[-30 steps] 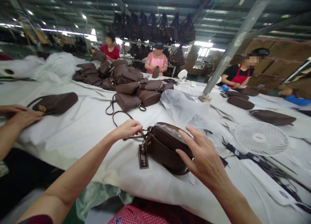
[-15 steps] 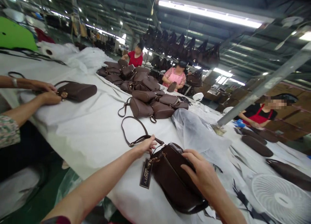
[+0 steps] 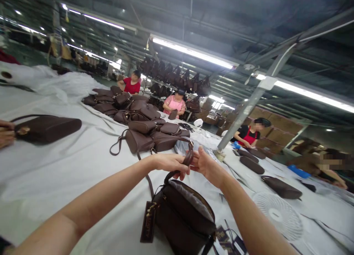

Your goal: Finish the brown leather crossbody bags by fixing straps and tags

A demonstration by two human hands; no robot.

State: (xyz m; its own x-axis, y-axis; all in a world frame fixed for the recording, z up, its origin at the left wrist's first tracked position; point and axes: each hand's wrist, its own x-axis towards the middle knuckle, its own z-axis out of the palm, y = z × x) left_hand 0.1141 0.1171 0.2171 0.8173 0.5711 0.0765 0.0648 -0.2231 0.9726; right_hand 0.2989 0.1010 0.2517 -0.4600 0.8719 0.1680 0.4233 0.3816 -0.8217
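Note:
A dark brown handbag (image 3: 179,218) stands in front of me, its top open on translucent wrapping inside. A dark tag (image 3: 147,222) with gold lettering hangs from its side. Above the bag, my left hand (image 3: 173,163) is closed around its gathered brown strap (image 3: 189,154). My right hand (image 3: 207,165) meets the strap from the other side, fingers bent against it; their tips are partly hidden. Part of the strap trails down left of the bag.
Beyond lies a heap of brown bags (image 3: 141,111) on the white-covered table (image 3: 94,166). A white fan (image 3: 278,216) and loose tags (image 3: 228,240) are to the right, near a slanted metal post (image 3: 243,116). At left, a co-worker's hand (image 3: 7,135) touches another bag (image 3: 49,128). More people work farther back.
My right hand has left the bag's top edge and come up to the strap. My left hand has lifted the strap into a bunch. The bag's top now gapes, and the view has swung right.

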